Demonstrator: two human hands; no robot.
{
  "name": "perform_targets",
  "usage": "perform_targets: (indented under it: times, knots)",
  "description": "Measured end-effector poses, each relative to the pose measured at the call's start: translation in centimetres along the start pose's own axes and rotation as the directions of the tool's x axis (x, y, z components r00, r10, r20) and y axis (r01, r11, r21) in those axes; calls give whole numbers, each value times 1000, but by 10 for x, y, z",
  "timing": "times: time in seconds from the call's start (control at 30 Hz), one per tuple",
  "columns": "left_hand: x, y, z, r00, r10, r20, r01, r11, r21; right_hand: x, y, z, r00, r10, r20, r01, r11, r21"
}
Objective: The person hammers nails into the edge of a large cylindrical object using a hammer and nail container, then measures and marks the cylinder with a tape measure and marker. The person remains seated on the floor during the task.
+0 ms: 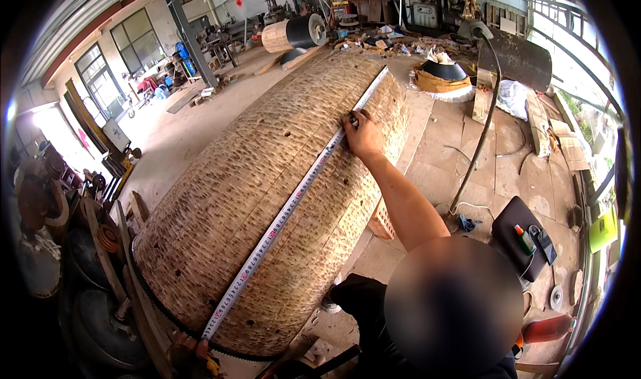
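Note:
A large wooden cylinder [247, 172] with a rough, pitted, brown surface lies slantwise before me. A white measuring tape [267, 240] is stretched along its length, from the near left end to the far right end. My right hand [364, 137] rests on the far part of the cylinder, its fingers curled and pinching the tape; a short length of tape runs beyond them. At the near left rim, low in the picture, the fingers of my left hand [191, 352] grip the tape's near end. A small yellow thing [213, 365] shows beside them, partly cut off.
Planks and dark round parts [100, 319] crowd the left. A second cylinder [287, 34] and scattered clutter lie behind. To the right stand a bent lamp pole [491, 112], a black case [517, 235] and a red bottle [549, 329]. A blurred patch hides the lower right.

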State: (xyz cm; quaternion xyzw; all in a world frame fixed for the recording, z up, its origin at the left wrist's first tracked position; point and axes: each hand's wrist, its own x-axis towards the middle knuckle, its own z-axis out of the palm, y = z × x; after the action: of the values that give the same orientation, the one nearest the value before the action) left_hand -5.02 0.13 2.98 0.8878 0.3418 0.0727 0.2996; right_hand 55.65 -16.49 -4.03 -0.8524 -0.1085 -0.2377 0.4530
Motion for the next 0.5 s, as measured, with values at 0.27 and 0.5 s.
perform_targets:
  times: [0.27,0.5]
  knots:
    - [0,-10,3,939,343,-31,-269,788,554,6,6,-7,997,66,27,-67,998,18]
    - [0,-1,3,985,38,-168,-1,977,214,-4,-1,16,997,-59,-46,62,996,64]
